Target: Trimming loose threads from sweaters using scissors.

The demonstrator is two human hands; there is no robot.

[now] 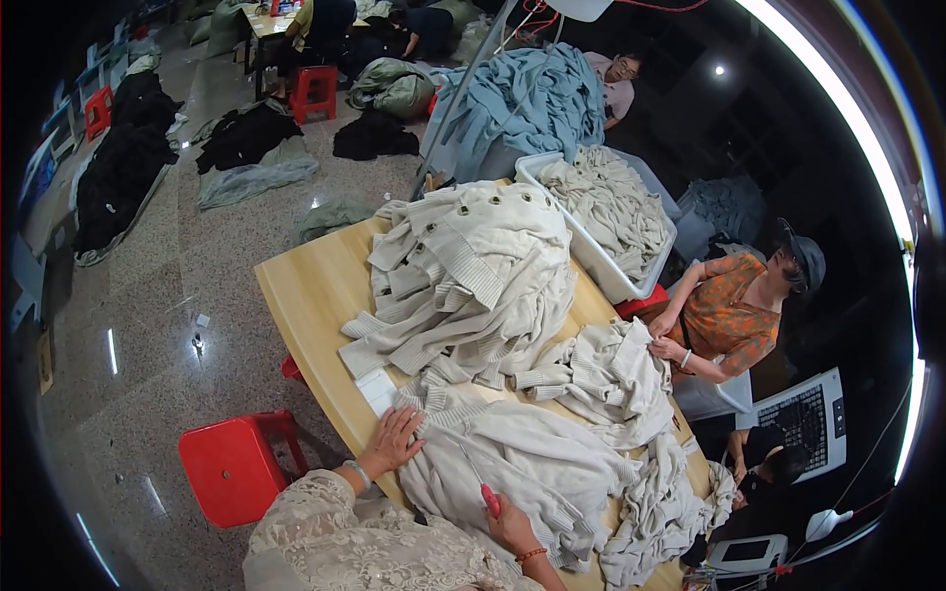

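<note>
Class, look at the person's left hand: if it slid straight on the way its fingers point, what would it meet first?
The left hand would most likely first meet the cream knit garment spread before it; its fingertips appear at that garment's edge, though exact contact is unclear.

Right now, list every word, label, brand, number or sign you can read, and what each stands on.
No text can be read.
White rectangular sheet beside the bare left hand: any marks too small to read.
Red-handled slender tool in the bare right hand: nothing legible.
</note>
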